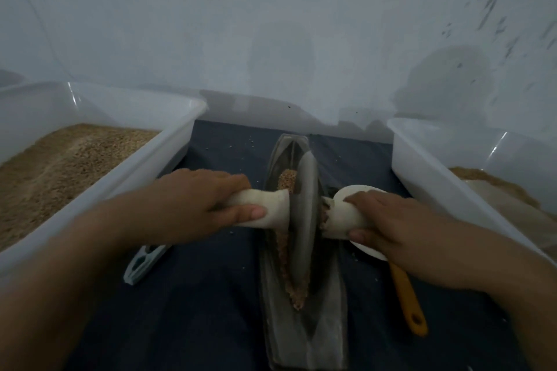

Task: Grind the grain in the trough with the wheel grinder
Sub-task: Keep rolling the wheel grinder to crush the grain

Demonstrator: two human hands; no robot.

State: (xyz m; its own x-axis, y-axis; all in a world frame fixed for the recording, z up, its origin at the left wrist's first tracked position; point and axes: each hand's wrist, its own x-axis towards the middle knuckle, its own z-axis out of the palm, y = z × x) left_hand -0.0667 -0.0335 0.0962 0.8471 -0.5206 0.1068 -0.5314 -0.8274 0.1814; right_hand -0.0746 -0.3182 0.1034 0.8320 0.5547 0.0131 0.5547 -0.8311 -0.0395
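Note:
A dark boat-shaped trough (303, 337) lies lengthwise on a dark cloth in front of me. A dark metal grinding wheel (306, 208) stands upright in its groove, on a pale wooden axle. My left hand (193, 199) grips the left handle (262, 208), fingers over the top and thumb underneath. On the other side my right hand (391, 226) grips the right handle (339, 221). Brown grain (286, 253) lies in a line along the groove, left of the wheel, from the far end to the near end.
A white plastic tub (168, 156) of tan grain stands at the left. A second white tub (422, 172) with brownish ground material stands at the right. A white scoop with a yellow handle (407, 295) lies right of the trough. A pale clip-like tool (144, 262) lies left. A wall is close behind.

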